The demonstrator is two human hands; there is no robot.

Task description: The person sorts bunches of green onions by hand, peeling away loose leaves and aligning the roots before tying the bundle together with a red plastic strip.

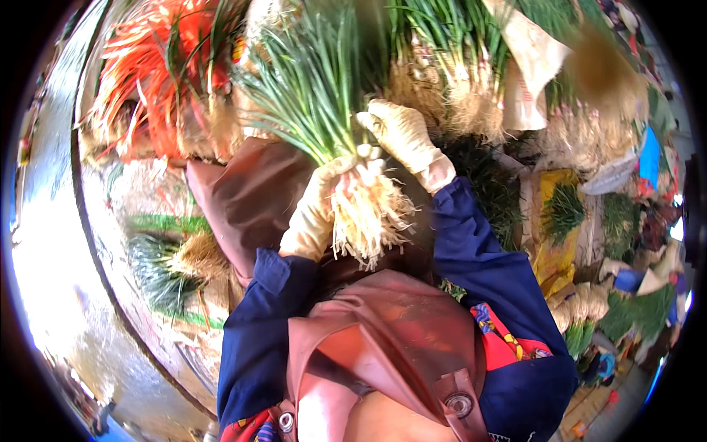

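My left hand [310, 215], in a cream glove, is wrapped round the base of a bunch of green onions [324, 88]. Its long green leaves fan upward, and the white bulbs and pale, bushy roots hang down over my lap. Just right of the leaves is my right hand [403, 135], also gloved, with its fingers curled in. Whether anything thin is pinched in those fingers cannot be made out. Beneath the bunch, a brown apron [254, 195] covers my lap and chest.
More green onions [471, 88] stand bunched at the far side, roots toward me. Orange-red strips [151, 66] lie on bunches at far left. A smaller bunch [166, 272] rests by my left side. Right of me is a yellow sack [554, 254], with a pale sack [526, 55] beyond.
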